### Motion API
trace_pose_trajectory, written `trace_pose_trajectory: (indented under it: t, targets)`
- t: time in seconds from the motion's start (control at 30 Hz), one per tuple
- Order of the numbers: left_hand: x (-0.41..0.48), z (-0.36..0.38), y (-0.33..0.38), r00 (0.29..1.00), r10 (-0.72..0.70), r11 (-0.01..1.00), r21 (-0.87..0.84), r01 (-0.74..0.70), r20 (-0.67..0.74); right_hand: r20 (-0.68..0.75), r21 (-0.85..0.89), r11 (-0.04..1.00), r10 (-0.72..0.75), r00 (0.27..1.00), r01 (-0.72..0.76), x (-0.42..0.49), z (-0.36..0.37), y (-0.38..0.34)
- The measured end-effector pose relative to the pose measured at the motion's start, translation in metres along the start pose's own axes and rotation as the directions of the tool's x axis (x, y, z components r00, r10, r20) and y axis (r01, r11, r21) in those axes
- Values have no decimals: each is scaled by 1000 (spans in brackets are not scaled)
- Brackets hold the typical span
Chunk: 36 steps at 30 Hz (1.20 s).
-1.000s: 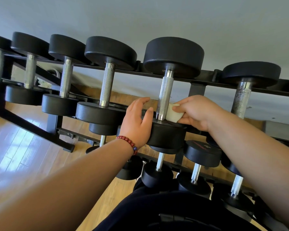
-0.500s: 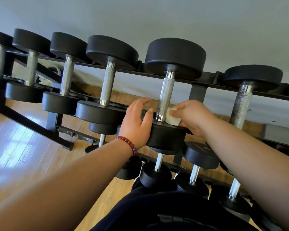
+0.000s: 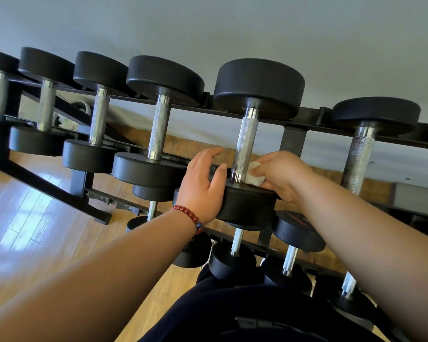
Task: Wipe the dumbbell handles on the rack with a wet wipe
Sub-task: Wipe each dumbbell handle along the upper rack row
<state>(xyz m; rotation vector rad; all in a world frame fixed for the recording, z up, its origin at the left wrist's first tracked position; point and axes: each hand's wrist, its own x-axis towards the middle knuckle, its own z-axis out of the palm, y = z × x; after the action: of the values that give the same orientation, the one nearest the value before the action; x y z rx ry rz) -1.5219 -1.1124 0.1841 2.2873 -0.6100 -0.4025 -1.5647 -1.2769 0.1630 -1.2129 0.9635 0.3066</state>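
So the grey wall [image 3: 232, 25] is filling the whole top of the view and a wood floor [image 3: 35, 218] is showing lower left. The black rack [image 3: 314, 114] is running across at a slant, and a row of black dumbbells is sitting on its top tier with their chrome handles pointing toward the camera. Smaller ones [image 3: 299, 233] are sitting on a lower tier underneath.

The dumbbell [image 3: 258, 87] getting the attention is second from the right on the top tier. The left hand [image 3: 203, 186] is cupping the side of its near head, fingers curled over the edge and thumb lying on the top face. The right hand [image 3: 282, 174] is coming in from the other side and pinching the wet wipe [image 3: 256, 176], which is bunched up and pressing against the bottom end of the knurled handle [image 3: 246, 146], right where it meets the near head. A red bead bracelet [image 3: 188, 215] is sitting on the left wrist.
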Motion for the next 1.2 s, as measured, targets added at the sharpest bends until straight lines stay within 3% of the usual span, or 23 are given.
trace_pose_trajectory:
  t: [0.13,0.33,0.5,0.57,0.67,0.77,0.93,1.03,1.13,1.2]
  targets:
    - [0,-1,-1,1000,-2,1000,-1,2,8,37,138,990,-43,998,38,-9,-13,9]
    - [1,0,-2,1000,-6,1000,-12,6,0,-43,135,990,-33,999,38,-5,3,4]
    - [2,0,-6,1000,3,999,-45,-2,15,94,245,968,-79,992,54,-30,-9,4]
    - [3,0,-7,1000,8,997,-79,-6,20,88,237,963,-155,984,131,-37,-1,2]
    - [2,-2,-7,999,-26,965,-260,31,21,-21,311,920,-242,970,237,-42,18,-7]
    - [7,-11,-12,990,-137,861,-490,138,38,-124,366,882,-269,955,296,-46,30,-14]
    - [25,-34,-12,981,-80,827,-539,163,174,-244,250,896,-308,920,366,-50,52,-17]
    - [38,-41,-8,973,-92,689,-691,216,212,-317,242,877,-332,888,415,-51,68,-19]
    - [51,-46,-3,953,-171,509,-806,302,249,-447,-56,863,-472,760,503,-52,72,-18]
    - [63,-48,-4,948,-191,544,-777,317,253,-482,-285,823,-567,668,492,-55,70,-13]
